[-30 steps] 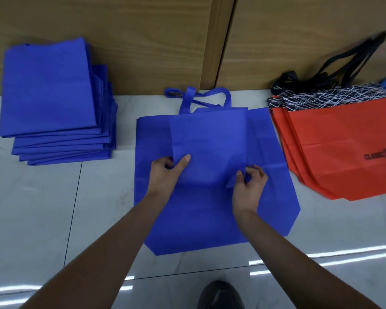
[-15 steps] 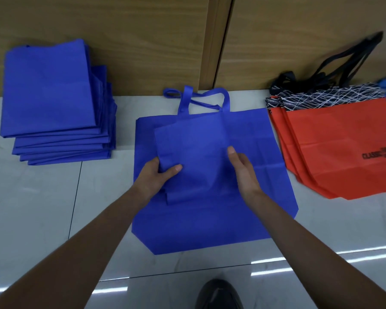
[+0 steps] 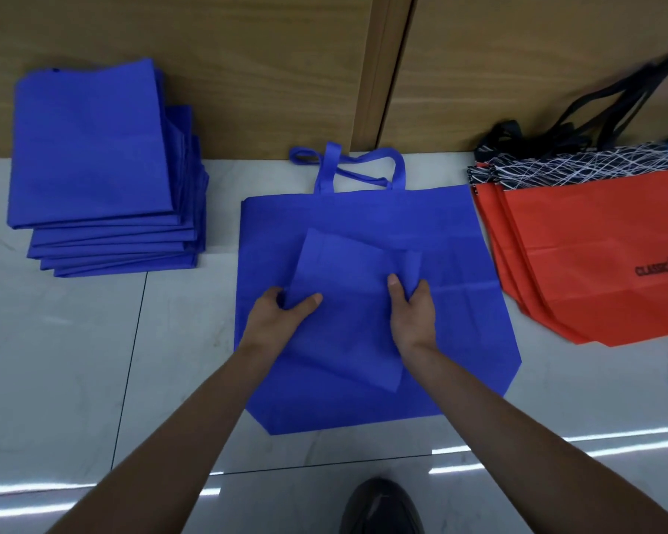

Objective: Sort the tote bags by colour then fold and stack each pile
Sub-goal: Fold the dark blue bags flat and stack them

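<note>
Both hands pinch folded bag (image 3: pixel 348 302): left hand (image 3: pixel 276 317), right hand (image 3: pixel 411 310) at side edges. Fabric likely light, limp; support both edges, move to stack (image 3: pixel 93 156).

Blue bags (image 3: pixel 363 225): matt non-woven cloth, soft creases. Folded blue stack (image 3: pixel 93 148): same matt fabric. Red bags (image 3: pixel 594 264): cloth with slight sheen, creased, black print, black-and-white patterned top band. Floor (image 3: pixel 74 360): glossy pale tile, light streaks reflected, dark grout lines. Wall (image 3: pixel 267 71): smooth wood-grain panel, matt. Shoe (image 3: pixel 382 510): dark, slight sheen.
</note>
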{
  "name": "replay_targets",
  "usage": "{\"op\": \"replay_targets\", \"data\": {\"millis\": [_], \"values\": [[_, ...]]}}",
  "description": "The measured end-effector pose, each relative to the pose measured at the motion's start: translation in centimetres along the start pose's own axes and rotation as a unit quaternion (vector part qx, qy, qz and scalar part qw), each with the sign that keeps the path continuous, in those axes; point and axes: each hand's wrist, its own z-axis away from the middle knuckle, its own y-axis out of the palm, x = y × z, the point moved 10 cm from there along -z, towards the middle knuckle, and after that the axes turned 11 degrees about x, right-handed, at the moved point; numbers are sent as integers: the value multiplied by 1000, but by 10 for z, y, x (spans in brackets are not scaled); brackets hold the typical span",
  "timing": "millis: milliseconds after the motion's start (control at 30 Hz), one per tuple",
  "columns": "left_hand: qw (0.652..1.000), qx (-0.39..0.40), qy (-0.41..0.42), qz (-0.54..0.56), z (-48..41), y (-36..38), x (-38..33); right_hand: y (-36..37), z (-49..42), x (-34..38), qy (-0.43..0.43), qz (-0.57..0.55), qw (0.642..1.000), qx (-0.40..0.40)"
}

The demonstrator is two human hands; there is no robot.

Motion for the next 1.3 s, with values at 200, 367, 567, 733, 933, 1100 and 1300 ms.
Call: {"op": "replay_targets", "data": {"millis": [200,367,567,733,933,1100,1300], "values": [[996,-55,72,-18,-4,-17,5,2,3,-3,67,21,998,-8],[975,85,152,-138,-21,-19,-26,19,6,72,-266,431,862,8],[815,-106,219,-526,-19,-18,-66,96,24,21,-309,588,708,238],[850,-171,157,-472,6,20,-10,88,12,15,-259,596,744,157],[840,-163,138,-499,2,27,7,85,6,12,-226,614,745,131],[856,-132,179,-468,9,22,10,83,6,13,-226,568,768,191],[843,-145,139,-499,32,21,38,47,39,-8,-204,562,790,133]]}}
